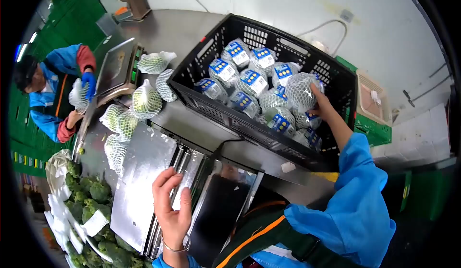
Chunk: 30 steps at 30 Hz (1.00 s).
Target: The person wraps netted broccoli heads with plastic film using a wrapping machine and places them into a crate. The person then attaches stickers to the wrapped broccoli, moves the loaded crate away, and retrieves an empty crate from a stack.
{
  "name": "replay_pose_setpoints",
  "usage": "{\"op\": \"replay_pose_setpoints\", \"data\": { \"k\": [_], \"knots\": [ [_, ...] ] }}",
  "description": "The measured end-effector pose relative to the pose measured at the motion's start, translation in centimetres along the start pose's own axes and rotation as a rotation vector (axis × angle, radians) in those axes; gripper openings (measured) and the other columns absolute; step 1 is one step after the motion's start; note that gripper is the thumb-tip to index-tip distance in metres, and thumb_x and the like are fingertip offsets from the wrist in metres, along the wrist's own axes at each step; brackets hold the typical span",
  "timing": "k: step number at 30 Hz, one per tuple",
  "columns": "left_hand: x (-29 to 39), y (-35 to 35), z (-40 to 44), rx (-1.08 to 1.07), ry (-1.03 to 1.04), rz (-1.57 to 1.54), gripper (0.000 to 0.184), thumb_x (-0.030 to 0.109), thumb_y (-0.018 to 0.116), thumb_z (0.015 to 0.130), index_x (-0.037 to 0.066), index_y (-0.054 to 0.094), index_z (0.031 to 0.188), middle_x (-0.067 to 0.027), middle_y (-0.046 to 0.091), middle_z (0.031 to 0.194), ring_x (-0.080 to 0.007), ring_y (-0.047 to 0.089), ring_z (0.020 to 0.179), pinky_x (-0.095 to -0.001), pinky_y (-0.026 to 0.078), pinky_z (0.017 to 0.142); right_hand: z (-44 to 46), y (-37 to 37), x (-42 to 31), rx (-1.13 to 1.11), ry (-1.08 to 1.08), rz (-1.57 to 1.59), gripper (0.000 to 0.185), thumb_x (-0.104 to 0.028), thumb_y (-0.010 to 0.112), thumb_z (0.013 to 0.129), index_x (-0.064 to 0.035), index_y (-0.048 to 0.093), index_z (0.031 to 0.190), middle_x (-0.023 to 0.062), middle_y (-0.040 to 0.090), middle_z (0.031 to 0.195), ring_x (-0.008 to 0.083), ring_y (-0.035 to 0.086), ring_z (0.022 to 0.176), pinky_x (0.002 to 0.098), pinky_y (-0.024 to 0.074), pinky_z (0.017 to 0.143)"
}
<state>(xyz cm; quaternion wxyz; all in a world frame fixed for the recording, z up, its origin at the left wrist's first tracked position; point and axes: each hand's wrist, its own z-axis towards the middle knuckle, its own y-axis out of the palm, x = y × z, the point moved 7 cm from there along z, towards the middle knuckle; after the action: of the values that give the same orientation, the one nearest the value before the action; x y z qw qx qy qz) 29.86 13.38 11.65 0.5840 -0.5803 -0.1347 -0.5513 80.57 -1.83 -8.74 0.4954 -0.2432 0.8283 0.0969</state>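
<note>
My right hand [321, 102] is wrapped round a ball-shaped item in white foam netting [301, 92], at the right side of a black plastic crate [230, 124]. Below and beside it in the crate lie several netted, wrapped items with blue and white labels [253, 81]. My left hand [173, 200] is over the rollers of a metal wrapping machine [144, 172], its fingers apart and nothing in it. A bracelet circles the left wrist.
Netted green vegetables [146, 99] lie left of the crate. Broccoli [96, 196] is heaped at the lower left. At a scale [115, 66] a co-worker [57, 85] in blue holds a netted item. A beige basket [372, 99] stands right of the crate.
</note>
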Motion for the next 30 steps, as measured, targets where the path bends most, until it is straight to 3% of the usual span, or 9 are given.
{"op": "replay_pose_setpoints", "data": {
  "k": [3,6,11,15,17,21,25,27,30],
  "knots": [
    [-2.1,-0.8,-0.3,-0.048,-0.156,-0.020,0.040,-0.001,0.061,0.075,0.002,0.052,0.113,-0.0152,0.050,0.114,-0.0250,0.053,0.101,-0.0311,0.047,0.080,-1.4,1.7,-3.6,-0.029,-0.071,-0.405,0.078,-0.063,0.054,0.073,-0.0130,0.039,0.131,0.0073,0.042,0.132,0.0297,0.044,0.115,0.0550,0.0448,0.080],
    [-4.1,-5.0,-1.3,0.086,-0.206,0.116,0.057,0.000,0.060,0.076,0.002,0.038,0.128,-0.0144,0.046,0.122,-0.0232,0.050,0.106,-0.0332,0.046,0.083,1.9,-0.7,-9.2,0.250,-0.502,-0.789,0.061,-0.042,0.057,0.079,0.0033,0.049,0.120,0.0207,0.057,0.113,0.0304,0.057,0.100,0.0345,0.0405,0.091],
    [-8.8,-10.9,-1.9,0.391,-0.310,0.050,0.055,0.001,0.057,0.079,0.001,0.035,0.129,-0.0146,0.043,0.126,-0.0222,0.049,0.109,-0.0331,0.044,0.085,-6.7,14.7,-18.1,-0.388,-0.964,-0.508,0.024,-0.016,0.049,0.087,0.0001,0.059,0.101,0.0098,0.060,0.104,0.0171,0.055,0.098,0.0291,0.0408,0.087],
    [-6.8,-6.8,-0.1,0.294,-0.243,-0.062,0.048,-0.002,0.052,0.082,0.000,0.037,0.127,-0.0130,0.044,0.125,-0.0224,0.048,0.109,-0.0320,0.041,0.088,-3.7,15.9,-11.7,-0.560,-0.648,-1.138,0.019,-0.019,0.058,0.072,-0.0009,0.063,0.075,0.0093,0.058,0.063,0.0176,0.056,0.060,0.0289,0.0458,0.061],
    [-5.2,-5.6,2.2,0.206,-0.140,-0.021,0.046,-0.002,0.051,0.081,0.002,0.040,0.126,-0.0119,0.044,0.125,-0.0220,0.049,0.108,-0.0326,0.041,0.088,-3.4,13.6,-6.2,-0.619,-1.024,-1.809,0.018,-0.021,0.061,0.069,-0.0046,0.064,0.074,0.0079,0.061,0.073,0.0209,0.058,0.076,0.0346,0.0453,0.076],
    [3.7,2.5,11.9,-0.085,0.249,0.105,0.036,-0.003,0.054,0.077,0.004,0.053,0.112,-0.0126,0.052,0.114,-0.0245,0.052,0.104,-0.0330,0.041,0.088,-8.6,11.5,-5.4,-0.614,-1.438,-1.740,0.012,-0.022,0.062,0.066,-0.0112,0.065,0.069,0.0080,0.058,0.099,0.0276,0.046,0.107,0.0497,0.0263,0.099],
    [6.5,21.8,15.6,-0.789,0.469,0.199,0.033,0.013,0.059,0.075,0.003,0.054,0.106,-0.0178,0.058,0.097,-0.0330,0.054,0.096,-0.0400,0.043,0.084,-7.5,9.1,-3.6,-0.562,-1.655,-1.783,0.021,-0.029,0.056,0.071,-0.0131,0.067,0.080,0.0108,0.055,0.111,0.0302,0.043,0.109,0.0551,0.0220,0.101],
    [6.4,25.4,15.8,-0.413,0.706,-0.336,0.064,0.013,0.059,0.073,-0.002,0.034,0.130,-0.0256,0.055,0.109,-0.0365,0.056,0.097,-0.0409,0.044,0.086,-9.5,10.3,-4.5,-0.586,-1.531,-1.698,0.034,-0.031,0.051,0.075,-0.0119,0.063,0.100,0.0138,0.049,0.121,0.0323,0.040,0.115,0.0549,0.0227,0.100],
    [3.7,18.0,18.5,-0.252,0.233,-0.537,0.088,0.010,0.059,0.073,0.001,0.002,0.139,-0.0218,0.057,0.105,-0.0316,0.060,0.088,-0.0364,0.046,0.081,-9.3,10.9,-4.2,-0.648,-1.331,-1.901,0.035,-0.027,0.053,0.075,-0.0070,0.061,0.104,0.0179,0.047,0.122,0.0337,0.038,0.118,0.0526,0.0250,0.099]
  ]
}}
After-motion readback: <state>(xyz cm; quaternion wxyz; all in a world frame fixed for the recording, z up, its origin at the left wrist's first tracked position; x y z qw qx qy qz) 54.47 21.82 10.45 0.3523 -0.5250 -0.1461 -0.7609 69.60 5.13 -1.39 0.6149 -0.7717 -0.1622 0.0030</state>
